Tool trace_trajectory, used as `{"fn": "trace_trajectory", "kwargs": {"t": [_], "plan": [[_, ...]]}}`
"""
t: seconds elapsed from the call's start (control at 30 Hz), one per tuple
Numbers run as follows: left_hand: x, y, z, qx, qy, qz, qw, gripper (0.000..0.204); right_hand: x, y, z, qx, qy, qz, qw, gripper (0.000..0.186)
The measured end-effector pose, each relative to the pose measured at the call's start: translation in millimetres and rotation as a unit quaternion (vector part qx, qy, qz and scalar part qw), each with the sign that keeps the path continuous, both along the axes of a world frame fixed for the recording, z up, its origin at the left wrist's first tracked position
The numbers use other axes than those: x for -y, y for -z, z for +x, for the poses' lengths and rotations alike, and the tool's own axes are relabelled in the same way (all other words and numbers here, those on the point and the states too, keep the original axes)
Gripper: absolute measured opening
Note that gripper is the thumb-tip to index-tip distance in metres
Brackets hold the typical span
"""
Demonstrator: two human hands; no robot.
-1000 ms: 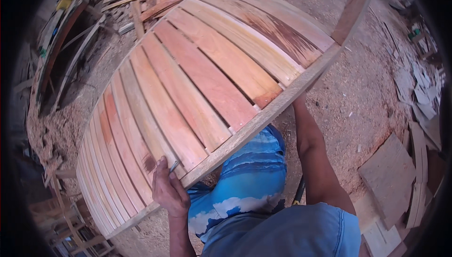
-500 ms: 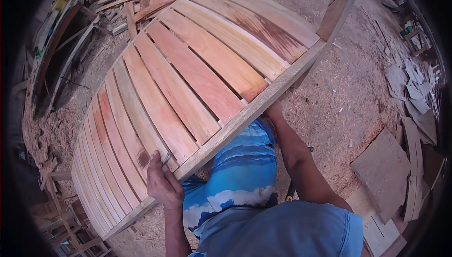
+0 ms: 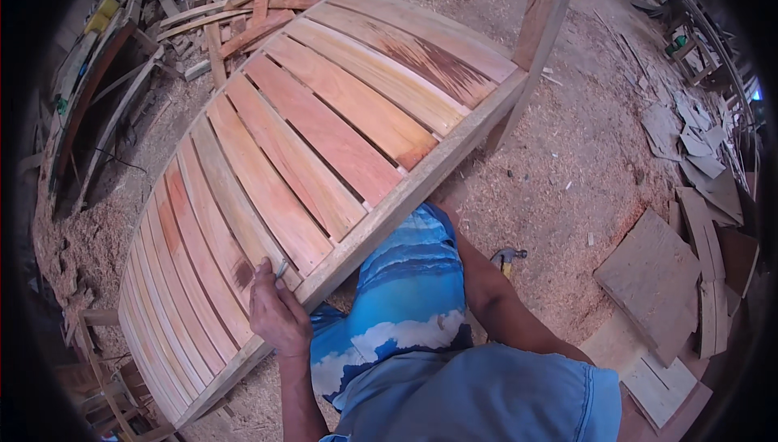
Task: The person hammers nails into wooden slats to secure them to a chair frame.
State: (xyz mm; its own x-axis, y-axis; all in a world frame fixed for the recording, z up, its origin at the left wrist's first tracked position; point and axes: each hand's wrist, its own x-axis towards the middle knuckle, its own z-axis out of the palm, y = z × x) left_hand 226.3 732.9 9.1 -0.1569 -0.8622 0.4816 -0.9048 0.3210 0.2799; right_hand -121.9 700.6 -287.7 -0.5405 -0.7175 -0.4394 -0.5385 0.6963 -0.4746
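Note:
A large slatted wooden panel (image 3: pixel 324 146), curved along its slats and with posts at its far end, tilts across my lap. My left hand (image 3: pixel 279 312) rests at its near rail (image 3: pixel 356 256), fingers closed around a short metal nail (image 3: pixel 281 269) that sticks up between thumb and forefinger. Beside the fingertips, one slat has a dark brown stain. My right forearm (image 3: pixel 486 288) reaches forward under the rail. The panel hides the right hand, so its fingers cannot be seen.
A hammer (image 3: pixel 509 257) lies on the sawdust-covered ground by my right arm. Thin boards (image 3: pixel 652 280) are stacked at the right. Scrap lumber (image 3: pixel 251 21) is heaped beyond the panel, and a curved wooden frame (image 3: pixel 89 110) stands at the far left.
The panel's far end has shifted left and slightly down in the picture. My right forearm has gone further under the rail, and the hammer's head has come into sight. My left hand still pinches the nail.

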Motion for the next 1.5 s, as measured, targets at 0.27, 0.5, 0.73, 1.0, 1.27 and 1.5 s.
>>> {"fn": "trace_trajectory", "kwargs": {"t": [0.27, 0.5, 0.73, 1.0, 1.27, 1.5], "plan": [[1, -9, -5, -0.009, -0.018, -0.006, 1.000, 0.030, 25, -90, -21, 0.092, -0.102, -0.164, 0.977, 0.069], [3, -2, 0, 0.010, -0.009, -0.016, 1.000, 0.028, 35, -107, -11, 0.110, -0.124, -0.441, 0.882, 0.054], [3, -6, 0, -0.021, -0.013, 0.006, 1.000, 0.027, 14, -118, 6, 0.170, -0.092, -0.358, 0.914, 0.047], [4, 0, 6, -0.030, 0.023, 0.007, 0.999, 0.034, 9, -109, 44, 0.139, -0.069, -0.387, 0.909, 0.036], [-1, -5, 6, -0.054, 0.007, 0.028, 0.998, 0.034, 11, -92, 48, 0.156, -0.058, -0.435, 0.885, 0.034], [3, -24, 3, -0.166, 0.000, 0.090, 0.982, 0.029, 5, -92, 41, 0.202, -0.038, -0.394, 0.896, 0.055]]}}
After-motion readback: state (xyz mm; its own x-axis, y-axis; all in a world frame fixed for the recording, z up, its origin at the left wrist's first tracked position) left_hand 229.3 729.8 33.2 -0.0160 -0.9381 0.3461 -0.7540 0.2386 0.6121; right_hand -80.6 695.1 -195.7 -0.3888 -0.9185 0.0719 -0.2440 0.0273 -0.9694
